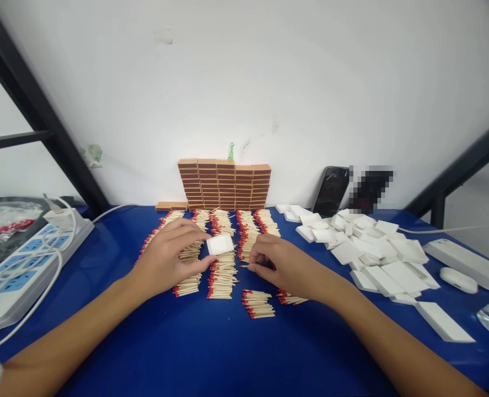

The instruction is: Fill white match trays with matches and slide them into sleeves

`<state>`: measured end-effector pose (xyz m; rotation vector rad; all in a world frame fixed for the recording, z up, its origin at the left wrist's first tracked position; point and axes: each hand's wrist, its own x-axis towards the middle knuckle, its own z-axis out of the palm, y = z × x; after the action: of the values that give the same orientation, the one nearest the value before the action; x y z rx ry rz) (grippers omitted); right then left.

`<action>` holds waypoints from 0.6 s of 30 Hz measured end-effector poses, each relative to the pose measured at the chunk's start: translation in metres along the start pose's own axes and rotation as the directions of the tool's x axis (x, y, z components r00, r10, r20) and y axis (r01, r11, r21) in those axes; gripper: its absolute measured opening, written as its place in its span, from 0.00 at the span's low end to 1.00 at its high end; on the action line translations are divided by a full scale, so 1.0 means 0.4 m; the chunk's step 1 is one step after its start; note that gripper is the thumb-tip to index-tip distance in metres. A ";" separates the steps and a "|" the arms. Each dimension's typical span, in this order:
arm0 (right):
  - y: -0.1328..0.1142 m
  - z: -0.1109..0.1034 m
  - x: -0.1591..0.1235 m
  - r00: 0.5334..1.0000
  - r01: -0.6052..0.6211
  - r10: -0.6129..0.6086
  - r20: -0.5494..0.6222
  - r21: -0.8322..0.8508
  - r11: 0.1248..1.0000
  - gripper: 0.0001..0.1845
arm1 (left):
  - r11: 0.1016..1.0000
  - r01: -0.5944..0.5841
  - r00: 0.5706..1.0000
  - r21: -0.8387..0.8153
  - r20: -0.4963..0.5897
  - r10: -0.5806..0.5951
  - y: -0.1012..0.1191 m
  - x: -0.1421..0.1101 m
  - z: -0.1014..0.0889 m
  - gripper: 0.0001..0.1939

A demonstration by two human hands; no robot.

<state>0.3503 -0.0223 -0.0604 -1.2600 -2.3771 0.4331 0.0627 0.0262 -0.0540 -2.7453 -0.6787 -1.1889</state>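
My left hand (167, 256) grips a small white matchbox tray (220, 244) between thumb and fingers, above rows of matches (221, 278) with red heads. To its right, my right hand (288, 267) has thumb and fingertips pinched together at a match (243, 267), whose red end sticks out to the left. Part of the match rows lies hidden beneath both hands. A smaller group of matches (258, 304) lies nearer to me, and more matches (291, 298) show below my right wrist.
Stacked brown matchbox sleeves (227, 184) stand against the wall. On the right is a heap of white trays (376, 248), beside a white earphone case (458, 280) and a phone (331, 190). A power strip (25, 264) with cables lies left on the blue table (227, 358).
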 end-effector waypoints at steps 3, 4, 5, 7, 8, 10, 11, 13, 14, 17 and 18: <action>-0.001 0.005 -0.002 1.000 -0.009 0.010 0.013 -0.018 1.000 0.07 | 1.000 0.004 1.000 -0.003 0.002 -0.004 -0.001 0.001 0.000 0.16; 0.001 0.006 -0.002 1.000 -0.015 0.015 0.011 -0.030 0.999 0.06 | 1.000 0.006 1.000 -0.003 0.007 -0.006 0.000 0.001 0.000 0.16; 0.002 0.006 -0.002 1.000 -0.016 0.017 0.008 -0.044 0.999 0.05 | 1.000 0.008 1.000 -0.003 0.014 -0.008 0.000 0.001 0.000 0.16; 0.005 0.008 -0.001 1.000 -0.012 0.013 0.006 -0.064 0.998 0.04 | 1.000 0.006 1.000 -0.005 0.026 -0.006 0.002 0.002 0.001 0.15; 0.006 0.008 -0.001 1.000 -0.012 0.013 0.013 -0.068 0.998 0.04 | 1.000 0.005 1.000 -0.007 0.030 -0.005 0.003 0.003 0.002 0.15; 0.007 0.010 0.001 0.999 -0.015 0.017 0.031 -0.070 0.997 0.04 | 1.000 0.006 0.999 -0.018 0.040 -0.005 0.005 0.005 0.003 0.15; 0.007 0.010 0.001 0.999 -0.020 0.023 0.042 -0.073 0.997 0.05 | 1.000 0.005 0.999 -0.024 0.044 -0.004 0.005 0.005 0.004 0.14; 0.006 0.007 0.003 0.998 -0.031 0.037 0.059 -0.091 0.995 0.06 | 1.000 0.006 0.999 -0.031 0.049 -0.004 0.006 0.005 0.005 0.15; 0.004 0.001 0.003 0.997 -0.037 0.043 0.059 -0.098 0.994 0.06 | 0.999 0.007 0.999 -0.032 0.053 -0.005 0.006 0.005 0.006 0.15; -0.006 -0.024 -0.001 0.999 -0.031 0.029 -0.018 -0.109 0.994 0.07 | 1.000 0.011 0.998 -0.027 0.070 -0.010 0.010 0.002 0.006 0.15; -0.011 -0.033 -0.003 0.998 -0.017 0.010 -0.069 -0.110 0.994 0.07 | 1.000 0.010 0.997 -0.024 0.072 -0.008 0.013 0.002 0.006 0.15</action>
<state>0.3544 -0.0246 -0.0472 -1.3183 -2.3644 0.2605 0.0669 0.0225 -0.0547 -2.8202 -0.6892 -1.1116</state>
